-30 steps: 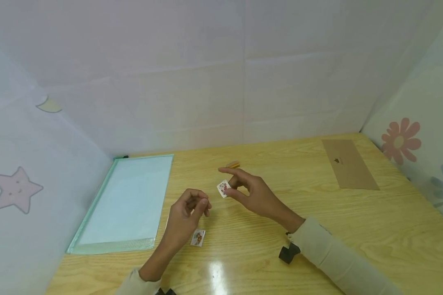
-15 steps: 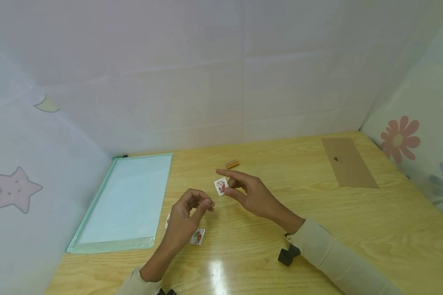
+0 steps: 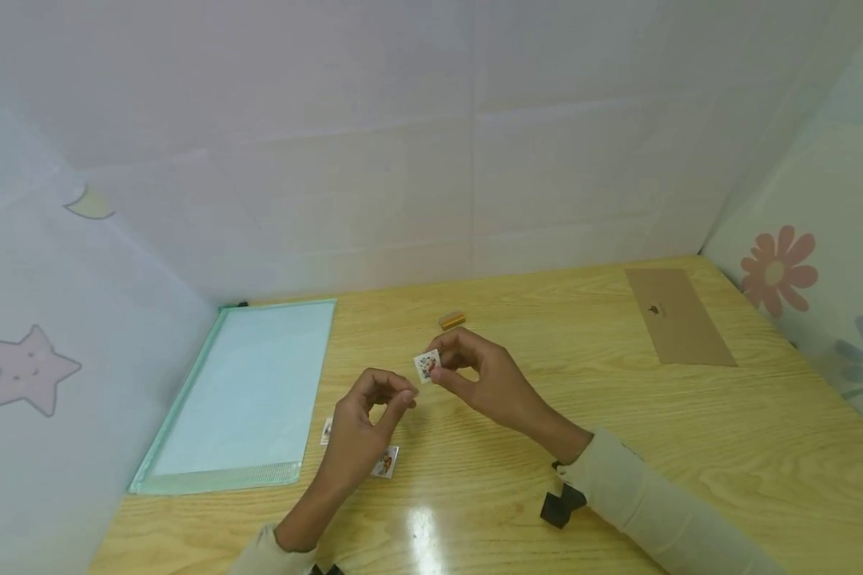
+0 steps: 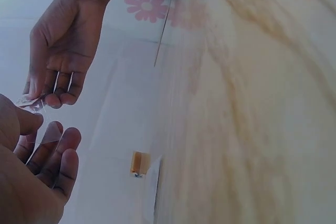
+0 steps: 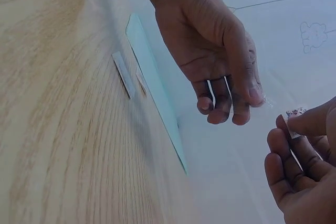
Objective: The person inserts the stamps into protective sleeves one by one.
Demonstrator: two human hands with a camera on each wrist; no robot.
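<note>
**Small sticker held above a pale wooden tabletop**

A light wooden tabletop [image 3: 618, 447] sits inside white walls decorated with a star, a moon and flowers. Above its middle, the right hand [image 3: 478, 375] pinches a small square picture sticker [image 3: 427, 366] between thumb and fingertips, holding it clear of the wood. The left hand [image 3: 363, 427] is raised just beside it, fingers curled with thumb and forefinger pressed together on a thin clear film [image 4: 39, 103] (only the wrist views show it, faintly). The 2 hands are close together but not touching.

Near the front edge, partly under the left hand, lie 2 more small stickers: one with a brown figure [image 3: 386, 462] and another [image 3: 326, 431] just left of it. A mint-green zip pouch [image 3: 252, 391] lies along the left edge. A small orange block [image 3: 452, 320] rests toward the back edge, and a brown paper envelope [image 3: 678, 318] lies near the back right corner.
</note>
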